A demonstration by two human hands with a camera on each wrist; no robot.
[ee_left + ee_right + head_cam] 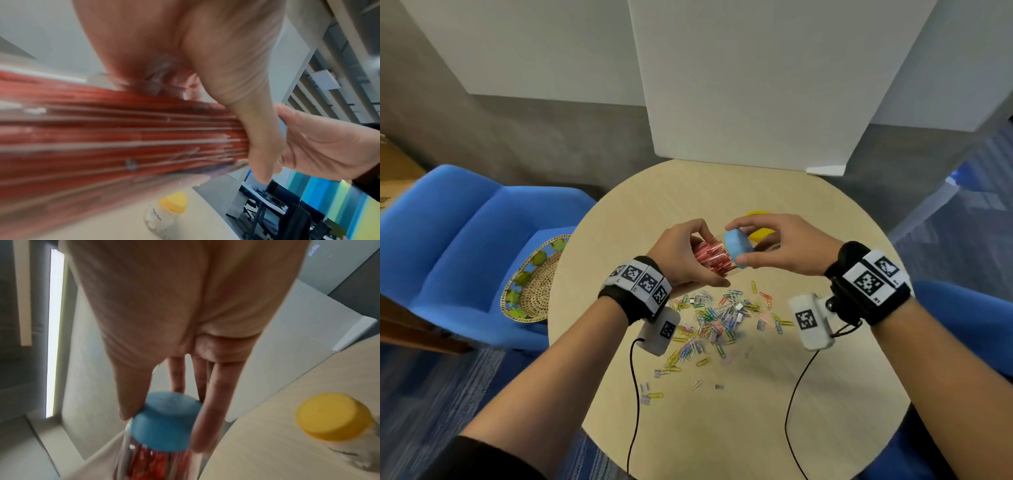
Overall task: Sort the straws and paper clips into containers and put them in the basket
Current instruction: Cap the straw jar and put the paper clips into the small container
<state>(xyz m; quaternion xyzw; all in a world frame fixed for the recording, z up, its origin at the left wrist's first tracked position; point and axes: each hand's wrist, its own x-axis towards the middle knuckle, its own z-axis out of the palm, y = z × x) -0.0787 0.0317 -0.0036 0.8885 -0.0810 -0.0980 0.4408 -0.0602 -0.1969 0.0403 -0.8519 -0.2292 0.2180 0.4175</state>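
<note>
My left hand point(685, 255) grips a clear jar point(712, 257) packed with red straws point(123, 138), held tilted above the round table point(825, 394). At the jar's mouth my right hand point(767, 246) pinches the blue lid point(738, 247) between thumb and fingers; the right wrist view has the blue lid point(166, 420) sitting on the jar over the red straws point(156, 464). A heap of coloured paper clips point(719, 318) lies on the table below both hands. Behind my right hand stands a second jar with a yellow lid point(333, 415), mostly hidden in the head view.
A woven basket point(534, 284) with a green-patterned rim rests on a blue chair point(465, 240) left of the table. White boards point(756, 85) stand at the table's far edge. Cables hang from both wrist cameras over the near table.
</note>
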